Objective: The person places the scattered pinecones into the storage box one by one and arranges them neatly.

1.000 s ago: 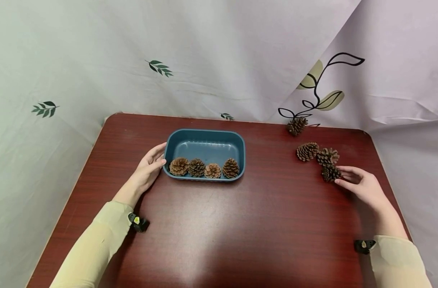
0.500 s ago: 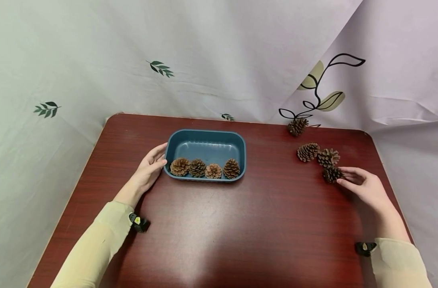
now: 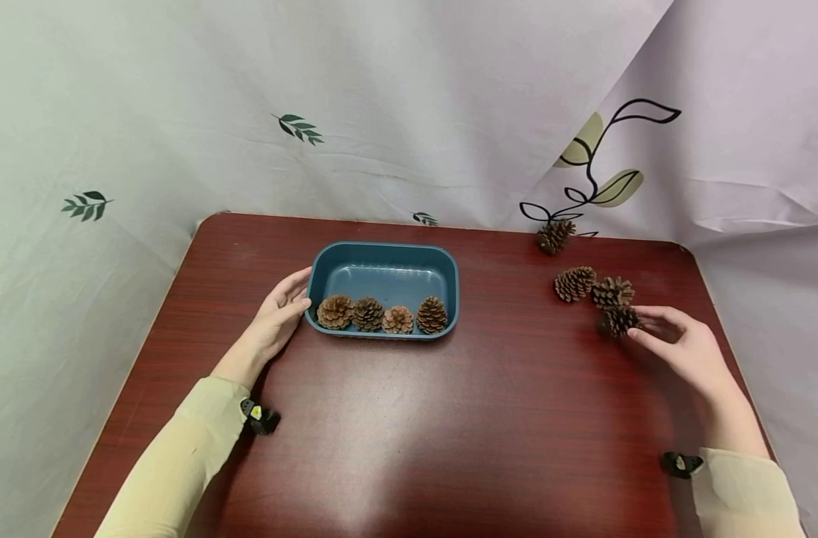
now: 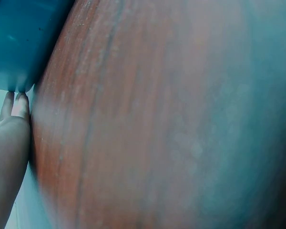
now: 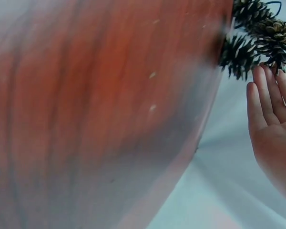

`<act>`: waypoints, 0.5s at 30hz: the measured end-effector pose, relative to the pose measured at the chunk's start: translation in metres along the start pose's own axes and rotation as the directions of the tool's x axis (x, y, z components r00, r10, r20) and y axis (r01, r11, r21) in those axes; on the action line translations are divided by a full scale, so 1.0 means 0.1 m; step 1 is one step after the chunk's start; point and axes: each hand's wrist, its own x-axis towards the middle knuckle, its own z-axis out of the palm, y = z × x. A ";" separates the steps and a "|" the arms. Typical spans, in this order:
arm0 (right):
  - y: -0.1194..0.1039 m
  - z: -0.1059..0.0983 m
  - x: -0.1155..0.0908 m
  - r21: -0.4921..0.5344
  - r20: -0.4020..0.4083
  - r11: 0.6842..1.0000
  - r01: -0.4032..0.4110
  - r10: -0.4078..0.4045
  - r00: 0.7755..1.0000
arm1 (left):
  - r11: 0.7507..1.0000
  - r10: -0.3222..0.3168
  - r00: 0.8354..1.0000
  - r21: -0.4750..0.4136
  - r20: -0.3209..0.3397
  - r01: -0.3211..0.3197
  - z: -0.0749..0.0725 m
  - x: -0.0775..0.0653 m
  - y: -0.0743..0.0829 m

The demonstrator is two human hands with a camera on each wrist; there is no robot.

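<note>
A blue rectangular plastic tub (image 3: 382, 280) stands left of centre on the table. Several brown pine cones (image 3: 432, 315) lie in a row along its near wall. My left hand (image 3: 274, 317) rests against the tub's left end, with thumb and fingers touching its outside; in the left wrist view, fingertips (image 4: 20, 99) meet the tub's corner. At the right, my right hand (image 3: 680, 345) pinches a dark pine cone (image 3: 620, 321) between thumb and fingers. Just behind it lies another pine cone (image 3: 612, 292), touching it in the head view.
Two more pine cones lie farther back on the right: one brown cone (image 3: 574, 284) and one by the back edge (image 3: 555, 236). A white printed cloth (image 3: 415, 112) hangs behind the dark red table (image 3: 482, 418).
The right hand and the dark pine cone at its fingertips have shifted slightly away from me. The left hand and the tub have stayed in place.
</note>
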 end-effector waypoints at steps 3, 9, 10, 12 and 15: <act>-0.07 0.03 0.02 0.017 -0.008 0.999 0.038 -0.038 0.999 | 1.000 -0.003 1.000 0.005 0.002 0.003 -0.01 0.00 0.00; -0.17 0.10 0.07 0.039 -0.029 0.996 0.083 -0.082 0.996 | 1.000 -0.010 1.000 0.023 -0.009 0.011 -0.01 0.00 0.00; -0.18 0.12 0.08 0.038 -0.033 0.996 0.086 -0.085 0.996 | 1.000 -0.012 1.000 0.028 -0.010 0.012 -0.01 0.00 0.00; -0.20 0.15 0.11 0.045 -0.037 0.995 0.091 -0.090 0.995 | 0.999 -0.014 1.000 0.035 -0.011 0.015 -0.01 0.00 0.00; -0.23 0.21 0.14 0.066 -0.038 0.993 0.098 -0.095 0.995 | 0.999 -0.017 1.000 0.031 -0.002 0.017 -0.02 0.00 0.01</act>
